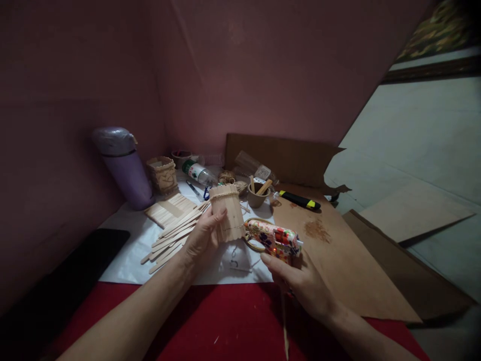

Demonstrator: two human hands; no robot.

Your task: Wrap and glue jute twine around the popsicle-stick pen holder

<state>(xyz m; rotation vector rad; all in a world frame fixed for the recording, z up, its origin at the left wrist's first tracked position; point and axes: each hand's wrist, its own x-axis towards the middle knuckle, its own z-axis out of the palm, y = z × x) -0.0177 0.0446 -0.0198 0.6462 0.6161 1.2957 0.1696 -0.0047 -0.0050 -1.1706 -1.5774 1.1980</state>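
Observation:
My left hand (208, 230) is closed around a cup covered in upright craft sticks (228, 213), with twine wrapped near its top. In my right hand (296, 276) is a hot glue gun (274, 238) with a flowery pattern and a small red light. Its nozzle points left at the cup's lower edge, and I cannot tell whether they touch. Beneath the gun lies a ring-shaped item (252, 245), partly hidden. Loose craft sticks (169, 245) are spread left of my left hand.
Behind stand a purple bottle (126, 170), a second stick-covered cup (162, 175), plastic bottles (199, 173) and a small pot (258, 198) holding sticks. A utility knife (299, 199) lies on cardboard (345, 265) at the right. A dark flat object (86, 255) is at the left.

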